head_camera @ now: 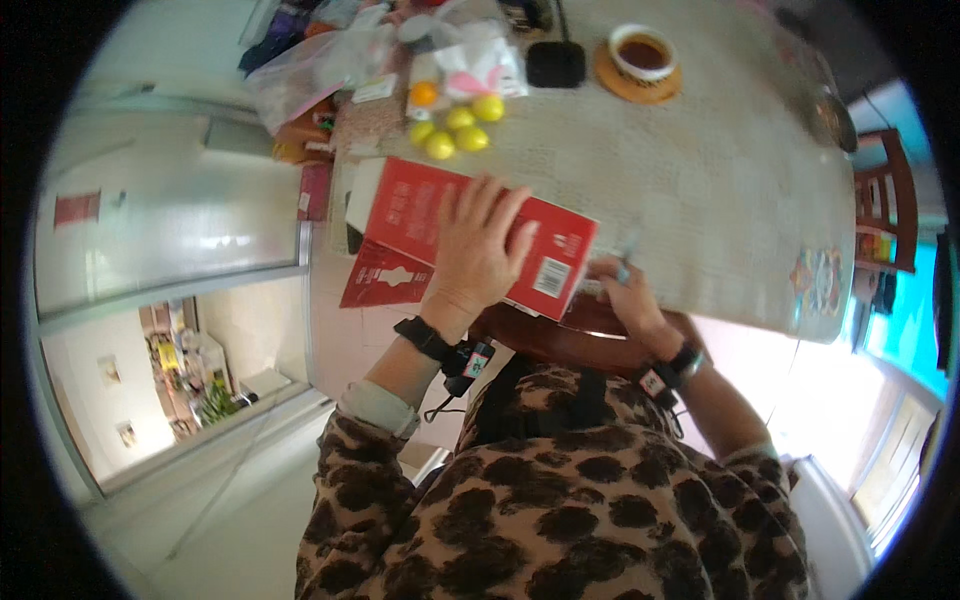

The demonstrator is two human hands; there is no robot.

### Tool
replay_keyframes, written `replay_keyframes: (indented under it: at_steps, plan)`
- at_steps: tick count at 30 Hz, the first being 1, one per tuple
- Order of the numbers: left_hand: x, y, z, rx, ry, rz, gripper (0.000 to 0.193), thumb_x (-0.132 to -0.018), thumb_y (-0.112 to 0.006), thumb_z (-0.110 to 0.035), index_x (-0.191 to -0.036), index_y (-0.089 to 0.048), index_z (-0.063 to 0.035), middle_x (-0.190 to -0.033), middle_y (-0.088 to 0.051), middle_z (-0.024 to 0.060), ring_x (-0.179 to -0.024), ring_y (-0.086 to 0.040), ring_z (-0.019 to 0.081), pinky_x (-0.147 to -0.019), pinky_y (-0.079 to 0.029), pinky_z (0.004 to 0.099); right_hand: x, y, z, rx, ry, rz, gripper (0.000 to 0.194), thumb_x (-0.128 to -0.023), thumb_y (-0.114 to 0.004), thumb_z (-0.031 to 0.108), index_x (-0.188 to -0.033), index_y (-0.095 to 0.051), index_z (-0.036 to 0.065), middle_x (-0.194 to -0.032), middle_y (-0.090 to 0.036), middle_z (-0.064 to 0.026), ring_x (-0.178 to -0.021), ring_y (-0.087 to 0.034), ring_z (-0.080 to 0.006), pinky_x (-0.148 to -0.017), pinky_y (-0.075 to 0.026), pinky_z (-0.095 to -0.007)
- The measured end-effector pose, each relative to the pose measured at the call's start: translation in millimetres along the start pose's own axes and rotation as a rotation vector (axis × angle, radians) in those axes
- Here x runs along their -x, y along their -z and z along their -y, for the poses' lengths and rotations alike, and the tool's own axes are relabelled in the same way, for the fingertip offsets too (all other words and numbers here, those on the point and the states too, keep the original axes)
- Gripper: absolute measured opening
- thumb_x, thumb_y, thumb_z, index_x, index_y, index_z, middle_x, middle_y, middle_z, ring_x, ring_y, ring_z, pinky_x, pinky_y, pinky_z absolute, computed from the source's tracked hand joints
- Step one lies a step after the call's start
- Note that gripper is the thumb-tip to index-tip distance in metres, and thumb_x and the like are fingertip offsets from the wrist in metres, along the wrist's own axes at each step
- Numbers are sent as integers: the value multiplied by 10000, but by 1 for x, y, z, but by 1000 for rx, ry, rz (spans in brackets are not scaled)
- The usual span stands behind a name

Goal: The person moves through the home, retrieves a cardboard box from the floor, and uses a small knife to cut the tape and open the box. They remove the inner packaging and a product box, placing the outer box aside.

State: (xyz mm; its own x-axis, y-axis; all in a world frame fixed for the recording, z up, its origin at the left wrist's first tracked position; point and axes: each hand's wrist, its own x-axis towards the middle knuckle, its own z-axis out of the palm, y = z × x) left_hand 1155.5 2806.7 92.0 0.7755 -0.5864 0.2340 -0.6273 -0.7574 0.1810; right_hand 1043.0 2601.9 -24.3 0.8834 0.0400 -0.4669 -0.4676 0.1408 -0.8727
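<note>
A red cardboard box (420, 202) with white print and a barcode lies slanted across the table's near edge. Its left end is unfolded, with a white inner flap (367, 196) and a red flap (382, 277) hanging out. My left hand (480, 244) is laid over the top panel, fingers spread, holding the box down. Just past the box's right end, my right hand (626, 296) grips a slim knife-like tool (628, 251) with a light blue part, its tip pointing away from me. That tool is blurred, so its exact kind is unclear.
Several yellow lemon-like fruits (442, 142) and an orange fruit (424, 93) lie beyond the box, near plastic bags (330, 67). Farther off are a black square object (555, 64) and a cup of brown liquid (643, 58) on a round coaster (645, 90). A wooden chair (555, 330) stands before me.
</note>
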Motion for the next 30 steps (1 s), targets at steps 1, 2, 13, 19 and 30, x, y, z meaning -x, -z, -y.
replay_keyframes:
  at_steps: [1,2,13,19,30]
  plan:
    - [2,0,0,-6,3,-19,410,-902,-586,-308,-1257,-542,-106,-1278,-525,140,-1272,-437,347,-1081,-290,547,5,1,3,-85,-12,-51,262,-938,-463,4,-1138,-631,6,-1088,-666,-85,-865,-612,-111,-722,-499,-250]
    - [4,-1,0,-10,6,-37,419,-907,-580,-318,-1265,-534,-105,-1290,-519,142,-1277,-436,345,-1084,-290,547,10,7,9,-113,-45,-133,262,-946,-460,3,-1144,-631,13,-1140,-649,-85,-908,-615,-127,-748,-500,-263]
    - [21,13,11,337,51,-264,519,-887,-635,-193,-1341,-445,-29,-1365,-453,211,-1288,-412,401,-1092,-307,510,19,-65,101,895,727,-411,346,-883,-671,119,-1225,-626,96,-1216,-590,-122,-1121,-584,-293,-887,-512,-374]
    - [97,59,93,269,315,-506,475,-886,-638,-166,-1303,-488,4,-1331,-496,214,-1261,-446,395,-1067,-326,493,22,-85,104,897,578,-445,460,-857,-708,162,-1293,-573,101,-1230,-588,-126,-1066,-626,-294,-856,-546,-376]
    - [91,72,167,1149,380,121,521,-865,-680,-139,-1348,-493,-88,-1408,-445,214,-1298,-445,364,-1051,-398,393,20,-81,89,712,547,-471,450,-857,-698,98,-1284,-565,51,-1174,-578,-111,-1039,-589,-226,-916,-482,-341]
